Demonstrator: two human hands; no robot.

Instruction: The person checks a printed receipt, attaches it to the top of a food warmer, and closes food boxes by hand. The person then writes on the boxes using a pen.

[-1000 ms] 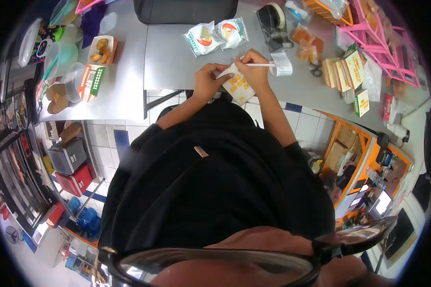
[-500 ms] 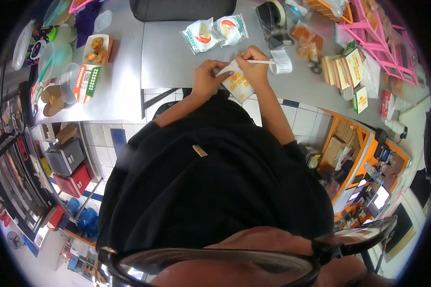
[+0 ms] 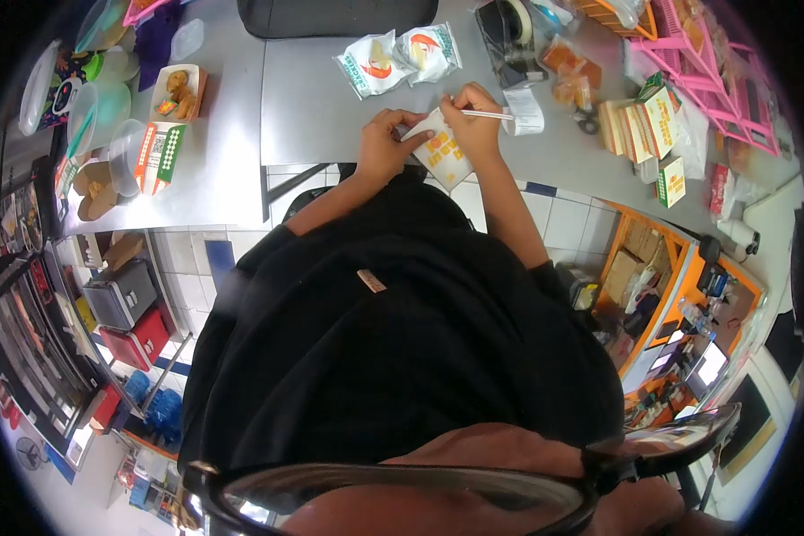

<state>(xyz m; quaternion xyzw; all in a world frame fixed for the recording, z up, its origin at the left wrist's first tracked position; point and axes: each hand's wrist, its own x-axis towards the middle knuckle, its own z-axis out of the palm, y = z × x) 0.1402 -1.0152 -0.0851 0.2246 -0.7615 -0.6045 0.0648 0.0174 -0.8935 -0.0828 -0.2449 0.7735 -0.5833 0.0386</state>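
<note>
My left hand [image 3: 382, 146] is closed on the upper left edge of a white paper pouch [image 3: 447, 161] with yellow-orange lettering, its thumb lying over the front. At the pouch's upper right edge, my right hand [image 3: 475, 123] is closed round a slim white pen-like stick [image 3: 491, 115], whose end sticks out to the right. The fingers hide its other end, and I cannot tell if it touches the pouch. Beyond my hands, two white chip-style packets [image 3: 377, 64] with red and green print lie side by side on the metal table [image 3: 308, 116].
At left are an open food box [image 3: 196, 89] with fried pieces, a printed carton [image 3: 159, 156] and plastic tubs. A tape dispenser [image 3: 509, 40], a receipt [image 3: 523, 112], stacked cartons [image 3: 657, 125] and pink baskets [image 3: 706, 71] stand at right. A black tray [image 3: 339, 16] is at the back.
Both hands keep their hold on the pouch and stick in almost the same place. The whole view has shifted only slightly.
</note>
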